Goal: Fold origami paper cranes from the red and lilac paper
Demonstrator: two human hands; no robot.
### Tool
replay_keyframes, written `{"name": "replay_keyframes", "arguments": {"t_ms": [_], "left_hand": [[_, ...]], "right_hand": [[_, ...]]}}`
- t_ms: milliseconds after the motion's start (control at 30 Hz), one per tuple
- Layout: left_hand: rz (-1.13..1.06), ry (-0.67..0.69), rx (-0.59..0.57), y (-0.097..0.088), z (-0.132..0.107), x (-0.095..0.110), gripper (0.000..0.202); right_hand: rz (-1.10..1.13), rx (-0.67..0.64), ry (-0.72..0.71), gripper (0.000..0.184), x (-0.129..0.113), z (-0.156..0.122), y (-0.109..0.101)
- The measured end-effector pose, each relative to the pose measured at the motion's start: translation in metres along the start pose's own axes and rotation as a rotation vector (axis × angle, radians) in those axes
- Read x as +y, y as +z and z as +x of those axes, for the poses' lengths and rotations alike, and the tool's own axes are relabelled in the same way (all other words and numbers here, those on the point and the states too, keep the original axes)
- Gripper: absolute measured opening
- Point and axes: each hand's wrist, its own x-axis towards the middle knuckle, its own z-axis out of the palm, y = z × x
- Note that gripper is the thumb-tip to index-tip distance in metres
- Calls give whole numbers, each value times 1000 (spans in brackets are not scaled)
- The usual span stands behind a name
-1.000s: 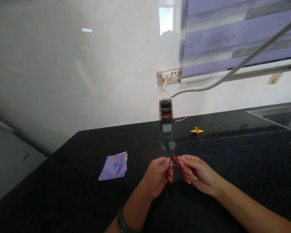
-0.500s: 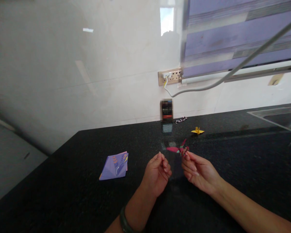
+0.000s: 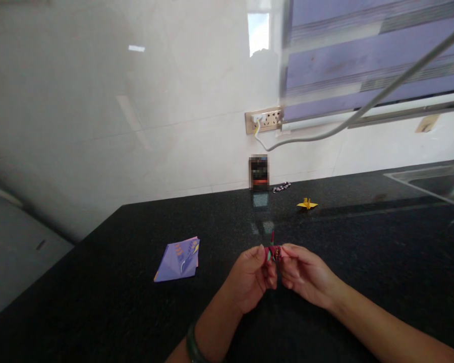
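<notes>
A small red patterned folded paper figure [image 3: 273, 250] is pinched between both my hands just above the black counter [image 3: 109, 302]. My left hand [image 3: 250, 281] grips its left side with thumb and fingers closed. My right hand [image 3: 305, 274] pinches its right side, fingers curled. A thin point of the paper sticks up between the fingertips. My left wrist wears a dark band [image 3: 191, 347].
A purple folded paper [image 3: 179, 258] lies to the left. A small yellow paper crane [image 3: 306, 203] stands further back, near a dark box [image 3: 259, 172] and a small beaded item [image 3: 282, 187] by the wall. A wall socket [image 3: 264, 120] with a white cable, and a sink edge [image 3: 431, 180] at right.
Half a second ago only my right hand held the figure, spread out and raised. My hands have come back together and both pinch it, folded up small, lower and nearer me.
</notes>
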Motion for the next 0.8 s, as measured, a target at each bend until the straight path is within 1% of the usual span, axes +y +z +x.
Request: {"name": "replay_keyframes", "arguments": {"t_ms": [100,167,367,800], "left_hand": [[-74,49,-27,2,1,-5,26],[-102,70,-26,4,1,-9,25],[-145,85,-15,5,3,-17,25],[-168,74,-26,7,2,-18,27]], "right_hand": [[87,-80,24,18,1,0,2],[113,-102,27,17,1,0,2],[203,-101,41,21,2,0,-1],[300,-136,94,31,3,0,-2]]}}
